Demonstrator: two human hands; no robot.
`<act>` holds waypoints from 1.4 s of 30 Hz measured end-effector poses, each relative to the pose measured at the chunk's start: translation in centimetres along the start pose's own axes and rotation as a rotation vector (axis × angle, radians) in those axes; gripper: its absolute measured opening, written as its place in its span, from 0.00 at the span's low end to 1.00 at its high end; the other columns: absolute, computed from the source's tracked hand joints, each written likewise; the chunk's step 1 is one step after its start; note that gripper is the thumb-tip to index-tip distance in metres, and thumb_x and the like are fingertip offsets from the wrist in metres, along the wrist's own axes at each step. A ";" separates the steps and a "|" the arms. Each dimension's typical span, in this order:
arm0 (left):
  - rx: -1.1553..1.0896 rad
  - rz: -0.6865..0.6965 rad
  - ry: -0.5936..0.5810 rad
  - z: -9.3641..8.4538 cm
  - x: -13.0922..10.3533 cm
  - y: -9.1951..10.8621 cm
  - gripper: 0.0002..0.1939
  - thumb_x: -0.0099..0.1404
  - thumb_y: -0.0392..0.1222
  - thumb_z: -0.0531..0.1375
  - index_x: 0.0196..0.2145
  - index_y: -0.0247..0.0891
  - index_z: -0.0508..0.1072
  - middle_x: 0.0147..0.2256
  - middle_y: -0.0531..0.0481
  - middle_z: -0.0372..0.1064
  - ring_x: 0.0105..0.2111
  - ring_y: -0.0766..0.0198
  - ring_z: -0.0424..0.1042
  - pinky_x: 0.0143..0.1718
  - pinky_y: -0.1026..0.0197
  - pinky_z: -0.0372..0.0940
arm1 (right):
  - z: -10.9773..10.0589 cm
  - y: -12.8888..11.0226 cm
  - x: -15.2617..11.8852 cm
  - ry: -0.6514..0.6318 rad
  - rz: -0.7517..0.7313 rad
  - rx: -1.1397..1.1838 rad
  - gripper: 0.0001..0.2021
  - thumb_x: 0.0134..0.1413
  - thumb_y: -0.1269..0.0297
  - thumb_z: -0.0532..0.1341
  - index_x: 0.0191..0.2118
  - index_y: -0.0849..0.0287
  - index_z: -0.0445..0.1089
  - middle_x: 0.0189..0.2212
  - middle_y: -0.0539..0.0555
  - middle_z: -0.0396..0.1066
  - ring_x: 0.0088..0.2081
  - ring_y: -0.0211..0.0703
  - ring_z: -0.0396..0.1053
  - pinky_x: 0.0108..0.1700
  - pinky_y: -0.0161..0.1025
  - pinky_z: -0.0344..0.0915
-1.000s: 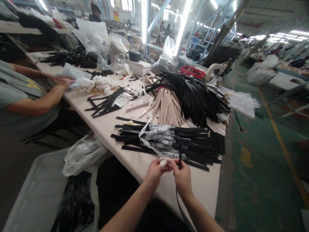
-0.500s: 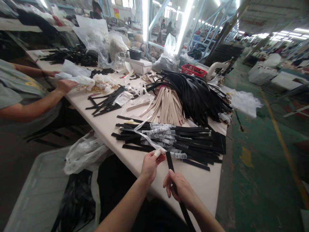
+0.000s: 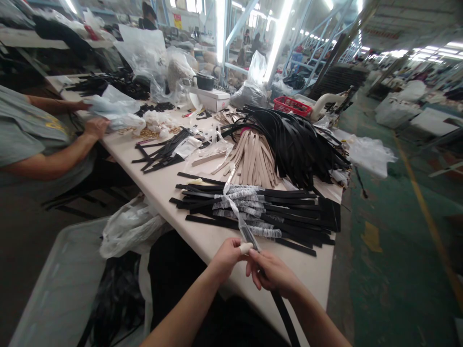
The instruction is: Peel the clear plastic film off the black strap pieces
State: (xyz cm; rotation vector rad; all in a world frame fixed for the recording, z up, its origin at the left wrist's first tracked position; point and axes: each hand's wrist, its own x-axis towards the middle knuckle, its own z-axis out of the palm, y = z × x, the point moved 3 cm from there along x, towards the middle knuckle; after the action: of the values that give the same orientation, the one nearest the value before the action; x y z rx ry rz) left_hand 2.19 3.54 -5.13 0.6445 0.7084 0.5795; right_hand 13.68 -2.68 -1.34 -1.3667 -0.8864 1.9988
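My left hand (image 3: 227, 259), with a pale wrap on one digit, pinches the open end of a long clear plastic sleeve (image 3: 232, 206). Closed around a black strap (image 3: 285, 314), my right hand (image 3: 272, 272) meets the left at the sleeve's mouth. The strap's tip sits inside the sleeve, and its tail hangs down toward my lap. Just beyond my hands lies a row of black straps (image 3: 289, 202), several with gathered clear plastic (image 3: 265, 232) around their middles. The sleeve runs back across these straps.
Behind the row are beige straps (image 3: 253, 156) and a heap of black straps (image 3: 289, 140). A red basket (image 3: 292, 105) and a white box (image 3: 213, 100) stand farther back. At left, a co-worker's hands (image 3: 97, 127) handle a plastic bag. A bin (image 3: 58, 284) stands below the table.
My right hand has moved up to my left, and the strap's end has gone into the plastic sleeve. The sleeve now runs straighter away from my hands.
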 end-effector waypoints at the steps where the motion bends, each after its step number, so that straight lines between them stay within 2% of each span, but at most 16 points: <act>1: 0.008 0.001 0.011 -0.2 -0.2 0.0 0.13 0.55 0.45 0.69 0.24 0.30 0.78 0.19 0.47 0.70 0.19 0.66 0.67 0.30 0.61 0.65 | -0.2 0.0 0.0 0.011 -0.009 0.000 0.28 0.61 0.41 0.51 0.33 0.64 0.71 0.15 0.48 0.68 0.09 0.27 0.49 0.13 0.28 0.40; 4: -0.098 0.142 0.236 -1.7 -0.3 1.0 0.11 0.52 0.44 0.70 0.26 0.32 0.78 0.24 0.46 0.73 0.25 0.64 0.70 0.33 0.61 0.66 | -0.3 0.7 -0.1 0.096 -0.053 -0.052 0.24 0.54 0.42 0.61 0.40 0.63 0.70 0.26 0.53 0.75 0.18 0.35 0.69 0.19 0.29 0.60; 7: -0.148 0.264 0.407 -2.8 -0.6 1.7 0.12 0.52 0.45 0.70 0.31 0.33 0.79 0.32 0.43 0.76 0.33 0.59 0.74 0.37 0.58 0.68 | -0.2 1.8 0.0 0.189 -0.060 -0.123 0.26 0.56 0.40 0.58 0.37 0.64 0.69 0.22 0.53 0.73 0.19 0.39 0.72 0.20 0.31 0.63; 10: -0.044 0.216 0.335 -2.1 -0.8 0.8 0.13 0.54 0.47 0.69 0.29 0.32 0.79 0.29 0.43 0.76 0.29 0.59 0.73 0.35 0.58 0.68 | -0.1 1.5 0.6 0.338 -0.155 -0.233 0.27 0.60 0.40 0.52 0.34 0.63 0.69 0.18 0.49 0.70 0.13 0.34 0.65 0.15 0.29 0.56; 12: -0.008 0.182 0.282 -1.6 -0.9 0.3 0.13 0.54 0.47 0.69 0.27 0.32 0.78 0.27 0.43 0.75 0.26 0.60 0.72 0.33 0.58 0.67 | -0.1 0.9 1.0 0.398 -0.245 -0.276 0.25 0.61 0.42 0.53 0.32 0.62 0.68 0.19 0.49 0.70 0.13 0.33 0.65 0.16 0.29 0.57; 14: -0.027 0.198 0.297 -1.7 -0.9 0.6 0.13 0.53 0.46 0.69 0.27 0.32 0.78 0.27 0.43 0.75 0.27 0.60 0.72 0.34 0.58 0.67 | 0.1 1.0 1.2 0.335 -0.240 -0.208 0.24 0.61 0.43 0.54 0.34 0.62 0.68 0.21 0.50 0.72 0.15 0.35 0.67 0.17 0.30 0.59; 17: -0.104 0.282 0.440 -2.7 -0.6 1.9 0.12 0.52 0.45 0.69 0.30 0.33 0.78 0.31 0.44 0.76 0.31 0.60 0.73 0.35 0.60 0.67 | 0.4 1.8 1.3 0.202 -0.140 -0.116 0.22 0.61 0.45 0.54 0.38 0.62 0.68 0.18 0.48 0.70 0.13 0.34 0.63 0.14 0.28 0.55; 19: -0.121 0.288 0.476 -3.1 -0.5 2.2 0.12 0.52 0.45 0.70 0.30 0.33 0.78 0.31 0.45 0.76 0.31 0.61 0.72 0.33 0.61 0.66 | 0.4 1.9 1.5 0.228 -0.139 -0.154 0.22 0.62 0.46 0.53 0.36 0.63 0.68 0.14 0.45 0.66 0.10 0.30 0.56 0.12 0.27 0.48; 22: -0.112 0.201 0.389 -2.9 -0.3 1.3 0.13 0.53 0.47 0.69 0.29 0.32 0.77 0.28 0.45 0.74 0.26 0.64 0.70 0.29 0.62 0.64 | 0.3 1.2 1.9 0.295 -0.191 -0.214 0.20 0.62 0.48 0.53 0.33 0.62 0.68 0.13 0.44 0.64 0.09 0.29 0.53 0.11 0.26 0.45; 26: -0.176 0.277 0.518 -3.8 -0.6 1.4 0.11 0.54 0.45 0.66 0.33 0.34 0.76 0.32 0.45 0.75 0.29 0.63 0.72 0.31 0.61 0.66 | 0.7 0.7 2.1 0.196 -0.126 -0.192 0.21 0.61 0.46 0.53 0.36 0.62 0.67 0.15 0.46 0.68 0.09 0.32 0.59 0.12 0.26 0.49; 28: -0.153 0.289 0.517 -4.0 -0.3 2.0 0.11 0.54 0.42 0.65 0.35 0.35 0.75 0.35 0.45 0.75 0.31 0.62 0.73 0.32 0.61 0.67 | 1.0 0.7 2.3 0.176 -0.126 -0.172 0.22 0.61 0.44 0.52 0.41 0.61 0.66 0.16 0.47 0.70 0.11 0.34 0.63 0.12 0.27 0.51; 32: -0.240 0.126 0.279 -2.6 1.1 2.3 0.13 0.58 0.46 0.62 0.37 0.34 0.72 0.34 0.42 0.76 0.29 0.59 0.74 0.24 0.63 0.64 | 1.3 0.9 3.6 0.255 -0.176 -0.186 0.23 0.61 0.43 0.51 0.36 0.61 0.66 0.15 0.48 0.69 0.09 0.34 0.61 0.11 0.27 0.49; 34: -0.325 0.117 0.228 -1.7 1.7 2.0 0.15 0.61 0.49 0.60 0.39 0.34 0.72 0.32 0.41 0.76 0.29 0.58 0.75 0.24 0.63 0.64 | 1.3 0.9 4.3 0.289 -0.190 -0.199 0.22 0.61 0.45 0.50 0.33 0.61 0.65 0.14 0.47 0.68 0.08 0.33 0.58 0.10 0.28 0.48; 37: -0.301 0.195 0.292 -0.6 1.8 1.2 0.14 0.62 0.49 0.60 0.37 0.35 0.71 0.29 0.44 0.74 0.25 0.61 0.74 0.19 0.66 0.60 | 1.0 0.6 5.0 0.343 -0.233 -0.213 0.21 0.62 0.46 0.50 0.31 0.60 0.65 0.13 0.47 0.66 0.08 0.32 0.56 0.10 0.28 0.47; 40: -0.233 0.169 0.327 0.4 1.4 0.2 0.15 0.62 0.52 0.59 0.36 0.36 0.70 0.29 0.46 0.74 0.18 0.65 0.69 0.14 0.67 0.54 | 0.8 0.1 5.0 0.404 -0.286 -0.231 0.21 0.61 0.46 0.52 0.28 0.60 0.64 0.14 0.46 0.64 0.10 0.32 0.59 0.12 0.28 0.51; 42: -0.243 0.172 0.345 0.6 1.1 0.1 0.16 0.62 0.53 0.59 0.36 0.36 0.70 0.32 0.45 0.75 0.19 0.64 0.70 0.15 0.67 0.57 | 1.0 0.1 4.8 0.373 -0.288 -0.217 0.20 0.60 0.45 0.53 0.30 0.60 0.64 0.15 0.46 0.66 0.12 0.34 0.62 0.13 0.29 0.55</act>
State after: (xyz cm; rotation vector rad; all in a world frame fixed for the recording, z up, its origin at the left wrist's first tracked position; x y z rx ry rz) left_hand 3.30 4.16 -5.21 0.3831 0.8916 0.9347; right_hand 11.14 0.62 -3.95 -1.5627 -1.0736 1.4062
